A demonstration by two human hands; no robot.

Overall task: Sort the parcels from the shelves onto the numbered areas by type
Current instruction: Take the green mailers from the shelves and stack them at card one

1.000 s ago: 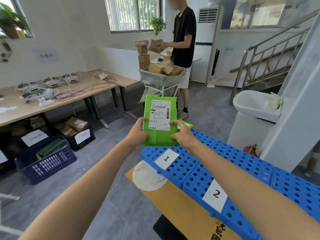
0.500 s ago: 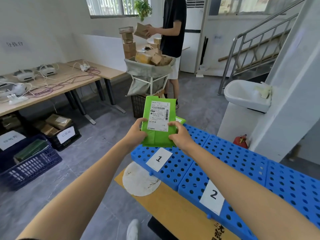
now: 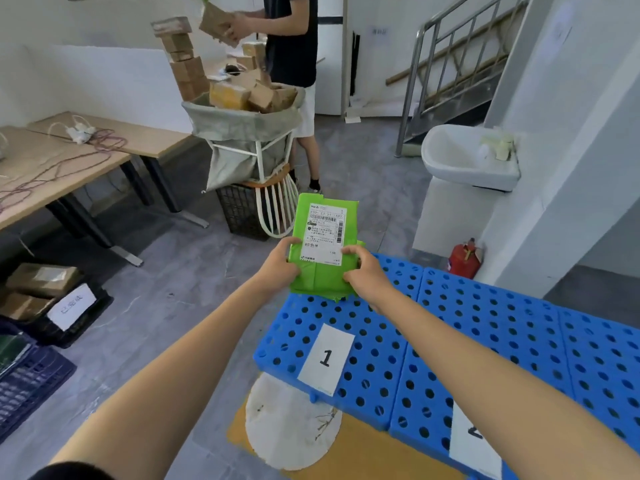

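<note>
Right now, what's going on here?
A person grips a green parcel with the left hand and right hand, label side up, over the far end of the blue board marked 1. Whether it touches the board is unclear. Behind, a second person holds a cardboard box beside a cart of boxes.

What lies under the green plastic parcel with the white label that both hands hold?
Under the green plastic parcel is the far end of the blue perforated plastic panel marked 1. A green edge peeks out beside it, perhaps a second parcel; the held one covers the rest.
</note>
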